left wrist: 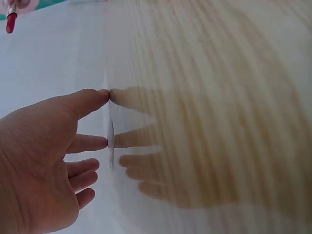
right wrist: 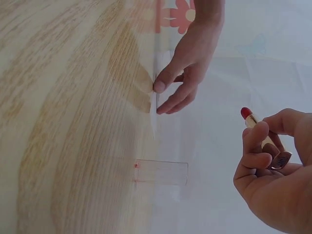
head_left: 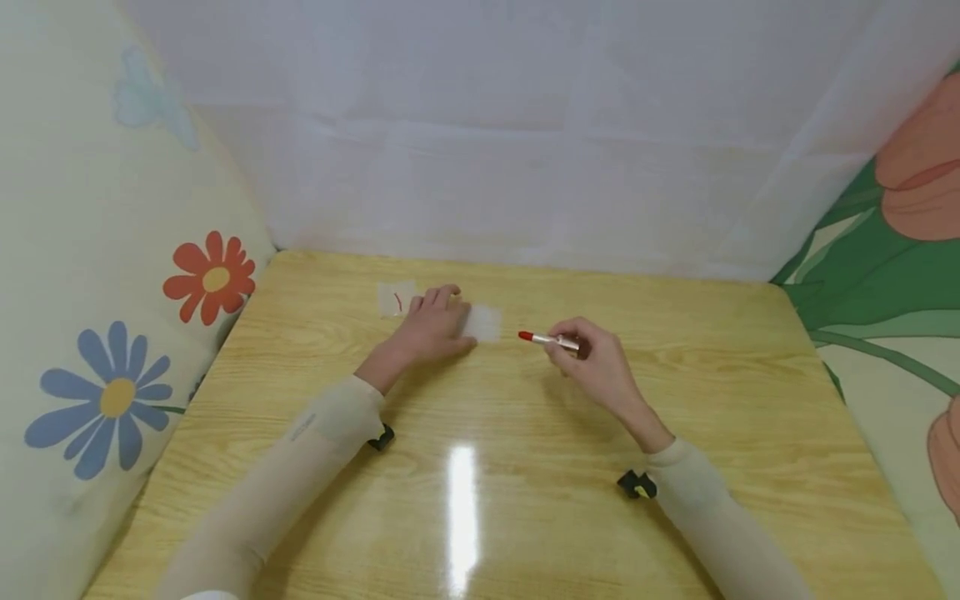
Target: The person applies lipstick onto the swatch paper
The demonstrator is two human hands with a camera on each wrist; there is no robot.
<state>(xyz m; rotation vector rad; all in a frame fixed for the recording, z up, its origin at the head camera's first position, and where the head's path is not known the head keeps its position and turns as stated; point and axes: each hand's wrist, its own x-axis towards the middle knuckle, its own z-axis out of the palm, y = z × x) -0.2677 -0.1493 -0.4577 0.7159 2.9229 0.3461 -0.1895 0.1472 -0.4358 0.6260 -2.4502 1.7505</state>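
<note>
My left hand [head_left: 435, 325] rests over a small white sheet of paper [head_left: 485, 323]. In the left wrist view its thumb and index fingertip touch the paper's edge at the tabletop, while the other fingers are stretched loosely. My right hand [head_left: 600, 362] pinches a lipstick [head_left: 545, 340] between thumb and fingers, raised above the table. The lipstick's red tip [right wrist: 245, 113] is bare and points toward the left hand. A clear cap [right wrist: 162, 172], with red smudges near its base, stands upright on the table in the right wrist view.
A second small white paper [head_left: 388, 298] with a red stroke on it lies just beyond the left hand. The glossy wooden table [head_left: 525, 467] ends at a white cloth [head_left: 450, 150] at the back. Flower-printed fabric [head_left: 97, 250] hangs on both sides.
</note>
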